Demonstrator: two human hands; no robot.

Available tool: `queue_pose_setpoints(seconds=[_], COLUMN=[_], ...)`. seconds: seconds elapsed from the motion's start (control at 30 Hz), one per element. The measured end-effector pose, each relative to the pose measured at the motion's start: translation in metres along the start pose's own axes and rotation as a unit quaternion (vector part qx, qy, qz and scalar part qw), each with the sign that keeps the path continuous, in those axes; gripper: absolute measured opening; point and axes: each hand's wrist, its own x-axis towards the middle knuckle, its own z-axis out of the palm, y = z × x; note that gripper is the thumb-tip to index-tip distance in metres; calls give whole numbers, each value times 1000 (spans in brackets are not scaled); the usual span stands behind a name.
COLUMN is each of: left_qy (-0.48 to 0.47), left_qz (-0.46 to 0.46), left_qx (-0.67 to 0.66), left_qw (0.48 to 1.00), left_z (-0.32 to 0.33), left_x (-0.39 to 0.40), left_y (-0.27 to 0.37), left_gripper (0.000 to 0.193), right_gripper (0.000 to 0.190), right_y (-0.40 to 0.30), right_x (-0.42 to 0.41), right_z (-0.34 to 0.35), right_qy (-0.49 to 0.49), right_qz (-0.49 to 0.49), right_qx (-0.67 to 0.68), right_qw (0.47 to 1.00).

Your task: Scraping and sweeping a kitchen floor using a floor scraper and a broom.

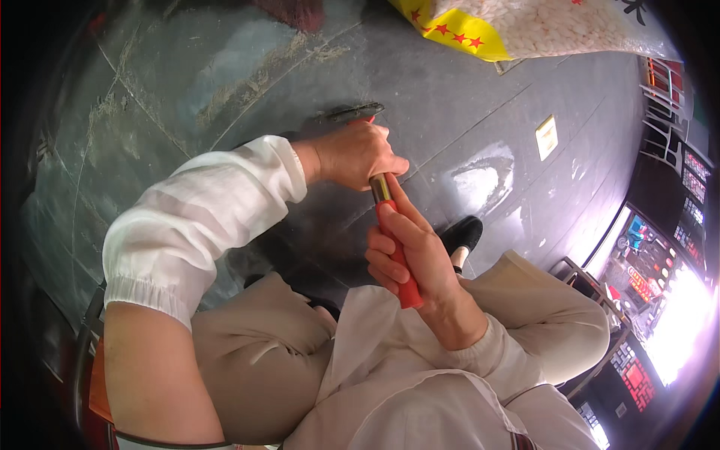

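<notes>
A red-handled scraper-like tool (411,297) slants across the view, with a shiny metal sleeve partway along it. My left hand (360,154) is closed around its upper part, close to the head. My right hand (419,247) grips the red handle lower down, thumb along the shaft. Beyond my left hand shows the tool's narrow dark head (355,112), its edge crusted with pale residue. It lies at or just above the dark tiled floor (450,107); I cannot tell whether it touches. My left fingers hide the shaft below the head.
Pale, crusty residue (242,87) marks the tiles at upper left. A clear and yellow bag of white grains (540,28) is at the top right. A small pale rectangle (546,138) lies on the floor. White-framed chairs (666,107) stand far right. My black shoe (466,233) is beside my right hand.
</notes>
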Motion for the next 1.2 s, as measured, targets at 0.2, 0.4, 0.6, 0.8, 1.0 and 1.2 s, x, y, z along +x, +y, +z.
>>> queue_pose_setpoints(seconds=[0.2,0.4,0.6,0.8,1.0,1.2], left_qy=[53,40,-14,-37,-27,45], left_qz=[28,85,115,74,71,38], left_qx=[60,25,-13,-22,-9,67], left_qw=[996,995,993,996,997,996], left_z=[-39,58,68,44,27,1], left_x=[23,-10,-5,16,20,53], left_y=[-44,45,40,13,4,-24], left_gripper=[17,11,11,15,14,16], right_gripper=[61,62,60,62,63,62], right_y=[-33,52,69,26,8,-32], right_x=[34,-29,-26,-13,-11,18], right_z=[-2,-38,-51,-47,-30,-44], right_qy=[-47,10,36,-5,16,-39], right_qz=[-80,-7,12,10,4,-88], right_qx=[-45,22,58,73,2,-32], right_qw=[995,1000,998,997,1000,995])
